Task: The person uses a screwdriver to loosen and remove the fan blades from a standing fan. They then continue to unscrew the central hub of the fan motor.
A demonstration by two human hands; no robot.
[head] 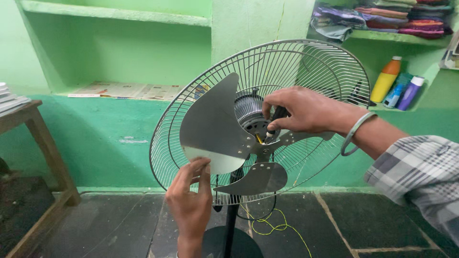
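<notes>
- Head view: one pedestal fan point(260, 119) stands on the dark stone floor point(373, 224), in front of a green wall with built-in shelves.
- The fan's front guard is off; one rear wire guard point(311, 62), round and silver, shows behind the blades.
- Three metal blades are fixed at the hub point(264, 152): the large blade point(213, 124) at left is bare grey metal and smooth, one lower blade point(256, 179) points down, and a third is mostly hidden under the right hand.
- The right hand point(306, 111) is closed round one screwdriver point(275, 123) with a dark handle, its tip pointing down just above the hub, beside the ribbed motor housing point(248, 110).
- One metal bangle point(354, 134) hangs on the right wrist, next to a checked sleeve point(420, 177).
- The left hand point(190, 198) comes up from below; its fingers point(198, 168) pinch the lower edge of the large blade, closed on it.
- One black pole point(231, 224) rises from a round black base; a yellow wire point(277, 227) and a black cable trail on the floor.
- On the right shelf stand three bottles: one yellow with an orange cap point(386, 79), one blue point(396, 93), one purple point(411, 93).
- One stack of folded clothes point(401, 19) lies on the top shelf.
- Newspaper point(129, 90) lines the left shelf; one wooden tabletop point(19, 117) shows at the left edge.
</notes>
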